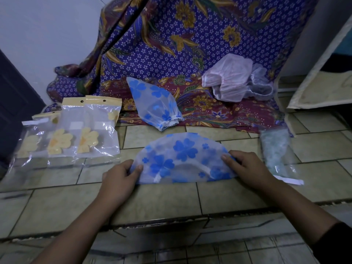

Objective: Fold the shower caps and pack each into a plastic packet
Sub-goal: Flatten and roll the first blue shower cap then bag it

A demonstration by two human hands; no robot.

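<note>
A translucent shower cap with blue flowers [182, 159] lies folded into a half circle on the tiled floor in front of me. My left hand [119, 177] pinches its left corner and my right hand [247, 167] pinches its right corner. A second blue-flowered cap [154, 102] lies bunched behind it on the patterned cloth. Pink and white caps [234, 80] sit in a heap at the back right. Several plastic packets with yellow flower caps [83, 130] lie at the left. A packet holding a pale green cap [276, 151] lies at the right.
A purple and maroon batik cloth [209, 44] hangs at the back and spreads onto the floor. A dark door [13, 103] stands at the left. A pale framed panel [320, 79] leans at the right. A cracked step edge [171, 221] crosses the tiles near me.
</note>
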